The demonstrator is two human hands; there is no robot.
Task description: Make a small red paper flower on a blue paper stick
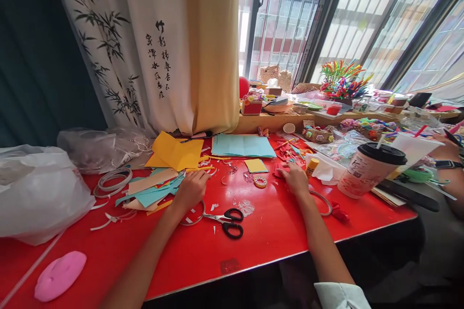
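Note:
My left hand [191, 187] rests at the edge of a pile of paper offcuts [154, 186], its fingers drawn together by a yellow paper strip [200, 169]; whatever lies under the fingertips is hidden. My right hand [296, 179] has its fingers closed at a small piece of red paper [278, 171]. Between the hands lie a stack of small yellow paper squares [256, 165] and a small ring-shaped roll [260, 182]. Nearer to me are black-handled scissors [232, 222], their blades over a hoop [195, 215]. A yellow glue stick [312, 167] stands just beyond my right hand.
Folded orange paper [177, 150] and light blue paper [242, 146] lie at the back. A lidded drink cup [369, 171] stands right, near another person's hand [447, 147]. At left are a white plastic bag [39, 193] and a pink lump [61, 275]. Craft supplies crowd the sill.

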